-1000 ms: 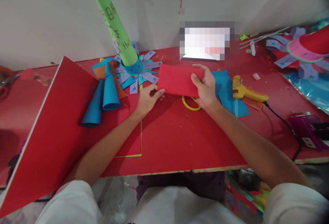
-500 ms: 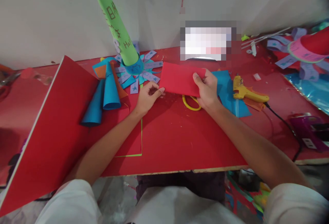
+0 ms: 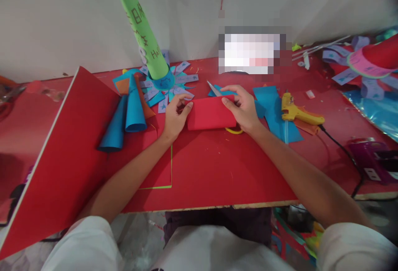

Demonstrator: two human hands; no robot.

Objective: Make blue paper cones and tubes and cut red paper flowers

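Observation:
A red paper sheet (image 3: 209,113) lies curled over on itself on the red table (image 3: 217,167). My left hand (image 3: 174,115) pinches its left end with thumb and fingers. My right hand (image 3: 242,107) presses its fingers on the sheet's upper right edge. Yellow-handled scissors (image 3: 231,130) lie partly under the sheet, their blade tip (image 3: 213,88) poking out behind it.
Blue paper cones (image 3: 127,111) and a green tube (image 3: 141,30) on a blue petal base stand to the left. A big red sheet (image 3: 59,155) leans at left. Blue paper (image 3: 273,109), a yellow glue gun (image 3: 298,113) and its cable lie to the right.
The red sheet went from held up flat to folded or rolled down toward me on the table; both hands moved closer together and lower, uncovering the scissor blade behind.

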